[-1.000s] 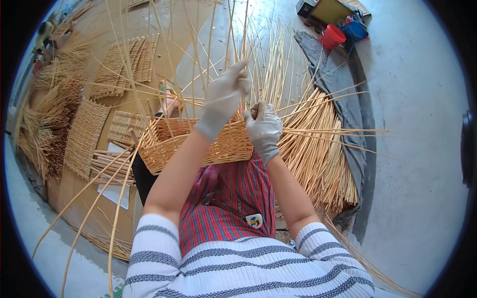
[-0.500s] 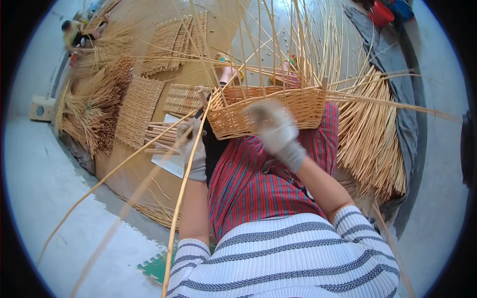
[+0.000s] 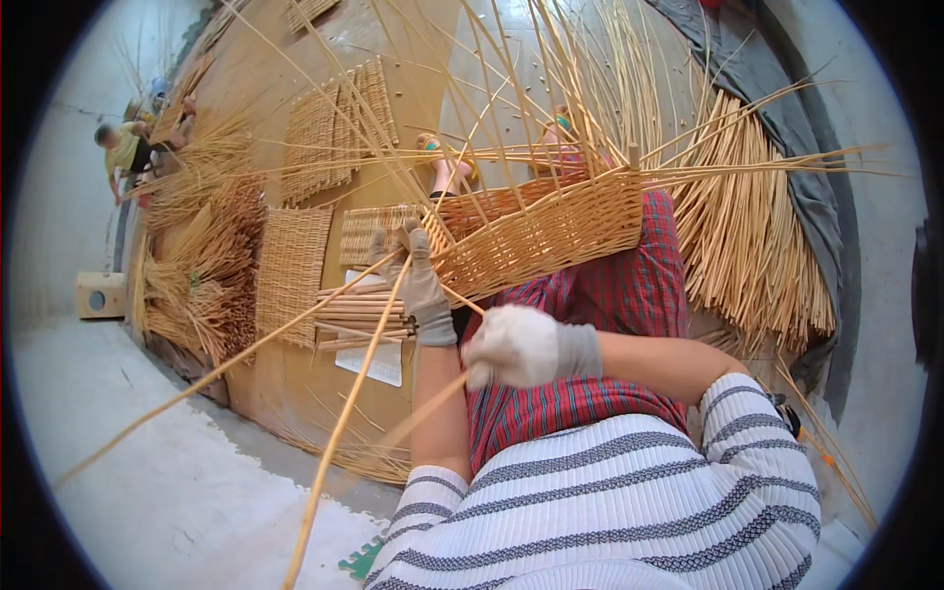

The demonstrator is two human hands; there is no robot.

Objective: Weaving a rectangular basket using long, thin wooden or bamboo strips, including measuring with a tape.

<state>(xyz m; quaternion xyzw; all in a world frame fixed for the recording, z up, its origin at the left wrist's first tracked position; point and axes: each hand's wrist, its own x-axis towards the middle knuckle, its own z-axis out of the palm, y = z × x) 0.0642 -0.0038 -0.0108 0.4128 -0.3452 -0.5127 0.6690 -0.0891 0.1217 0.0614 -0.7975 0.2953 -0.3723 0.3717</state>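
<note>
A woven wicker basket (image 3: pixel 551 231) with tall upright reeds rests over my lap, tilted, on red checked cloth (image 3: pixel 654 285). My left hand (image 3: pixel 418 280), in a pale glove, grips the basket's left corner where long loose reeds (image 3: pixel 359 374) run out toward the lower left. My right hand (image 3: pixel 516 344), also gloved, is below the basket, closed on a reed strand that is smeared by motion.
Woven mats (image 3: pixel 290 270) and short rods (image 3: pixel 349 315) lie left of me. Reed heaps (image 3: pixel 202 256) are at the left, another bundle (image 3: pixel 747 226) at the right beside grey cloth (image 3: pixel 806 216). A co-worker (image 3: pixel 128 152) is at the far left, near a wooden block (image 3: pixel 100 295).
My left hand has moved from above the basket to its left corner. My right hand has left the right side and moved down below the basket onto a reed. The view has shifted too.
</note>
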